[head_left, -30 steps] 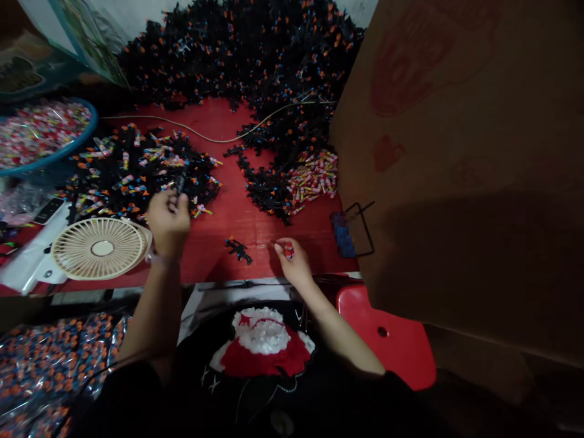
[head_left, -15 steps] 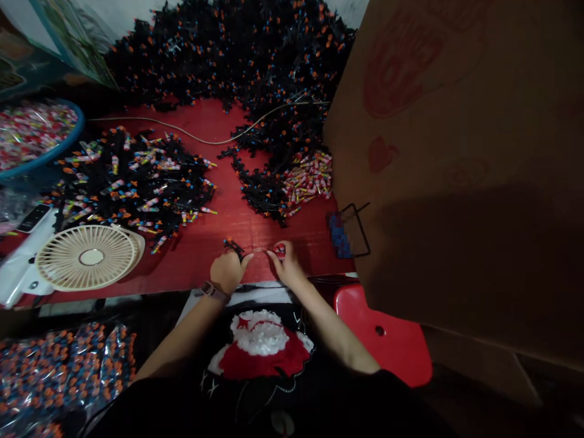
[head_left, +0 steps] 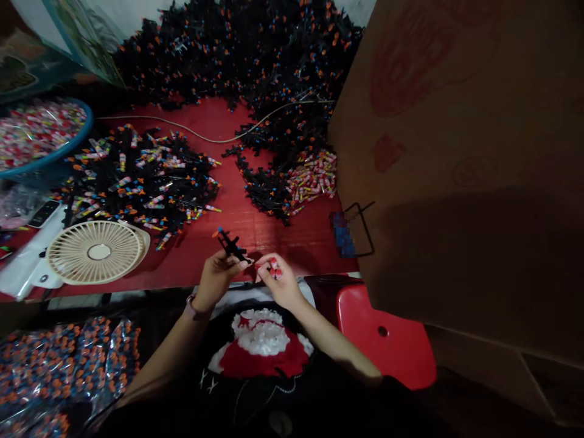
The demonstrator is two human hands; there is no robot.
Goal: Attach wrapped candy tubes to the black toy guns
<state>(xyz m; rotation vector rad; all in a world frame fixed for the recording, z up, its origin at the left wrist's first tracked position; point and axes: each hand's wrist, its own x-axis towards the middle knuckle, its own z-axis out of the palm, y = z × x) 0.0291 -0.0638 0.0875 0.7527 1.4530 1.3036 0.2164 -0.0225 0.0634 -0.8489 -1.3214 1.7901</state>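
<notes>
My left hand [head_left: 215, 277] is closed round the rear end of a small black toy gun [head_left: 232, 244], whose orange and blue tip points up and to the left. Against it comes my right hand [head_left: 283, 285], fingers curled over several small red-and-white tubes [head_left: 275, 268]. The thumbs and fingertips of both hands almost meet at the gun's rear end; what is pinched between them is too small to tell. Both hands are above the front edge of the red table [head_left: 237, 207].
Left on the table lies a pile of toy guns with tubes attached [head_left: 150, 176], behind a cream fan [head_left: 98, 252]. Loose tubes [head_left: 314, 176] and black guns [head_left: 264, 188] lie ahead. A blue basin [head_left: 86, 125] stands far left. A cardboard box [head_left: 456, 243] and red stool [head_left: 387, 340] are on the right.
Both hands have drawn slightly back towards my body. The toy gun has lifted and shows more fully above my left hand; my right hand has turned, showing the tubes in its palm.
</notes>
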